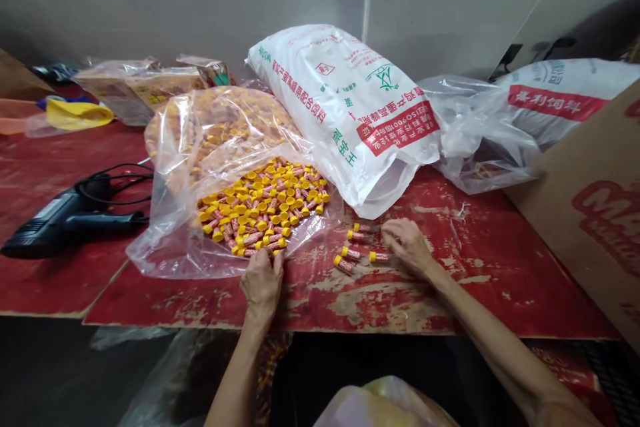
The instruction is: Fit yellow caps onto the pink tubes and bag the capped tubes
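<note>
My left hand (261, 283) is at the mouth of a clear plastic bag (165, 243), its fingers curled at the near edge of a pile of small tubes with yellow caps (265, 203). Whatever is between those fingers is hidden. My right hand (407, 245) rests low over the red tabletop, fingers bent and drawn together; I cannot make out what they hold. Beside its fingertips lie several loose capped tubes (353, 253), with red-and-white contents and yellow caps pointing left.
Behind the pile stands a large white printed sack (345, 100). A black heat gun (75, 213) with a cord lies at the left. A cardboard box (590, 207) borders the right side, near another clear bag (480, 140). The red table (200, 303) has worn patches.
</note>
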{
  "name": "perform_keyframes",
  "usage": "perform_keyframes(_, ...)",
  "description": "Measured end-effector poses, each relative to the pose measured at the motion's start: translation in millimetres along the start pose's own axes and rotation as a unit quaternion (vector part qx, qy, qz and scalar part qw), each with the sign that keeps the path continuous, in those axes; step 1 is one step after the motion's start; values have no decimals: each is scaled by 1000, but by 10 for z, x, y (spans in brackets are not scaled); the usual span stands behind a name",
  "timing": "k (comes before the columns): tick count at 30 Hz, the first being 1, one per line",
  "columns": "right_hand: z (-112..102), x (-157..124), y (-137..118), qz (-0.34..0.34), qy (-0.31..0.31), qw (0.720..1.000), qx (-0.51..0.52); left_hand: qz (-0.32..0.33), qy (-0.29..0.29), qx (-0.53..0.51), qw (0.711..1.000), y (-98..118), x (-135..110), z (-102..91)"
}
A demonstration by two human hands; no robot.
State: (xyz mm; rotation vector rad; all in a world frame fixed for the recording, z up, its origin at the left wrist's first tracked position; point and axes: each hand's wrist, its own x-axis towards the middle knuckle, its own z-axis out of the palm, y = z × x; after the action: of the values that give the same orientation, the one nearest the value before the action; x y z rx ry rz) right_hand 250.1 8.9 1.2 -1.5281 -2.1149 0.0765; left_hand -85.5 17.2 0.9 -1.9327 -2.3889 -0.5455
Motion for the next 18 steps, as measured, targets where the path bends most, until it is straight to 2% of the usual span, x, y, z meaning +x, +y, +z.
perform_keyframes(3,-7,581,299,73,-15,991,-115,-24,-9,-24,999,23,7,-15)
perform_keyframes(6,49,1094,532,62,-55,987,-134,-50,21,-146,988,-12,-27,-51)
perform_keyframes(8,87,1293,628,49,-75,989,-121,-81,58,-267,959,-48,-92,-99)
perform_keyframes(9,98,1344,658,47,-81,989,-116,-99,69,-337,934,-57,-138,-129)
perform_keyframes(11,94,1349,676,54,-82,989,-110,-138,54,-485,862,-39,-253,-190)
perform_keyframes(14,25,1126,557,101,-42,989,-98,-194,-60,-664,720,103,-439,-246)
perform_keyframes(16,-50,838,348,157,15,987,31,-215,-135,-726,639,260,-551,-240)
perform_keyframes(17,-90,665,206,187,41,972,140,-217,-165,-745,609,348,-602,-224)
perform_keyframes(18,-127,487,47,201,38,942,267,-214,-190,-756,588,437,-650,-202)
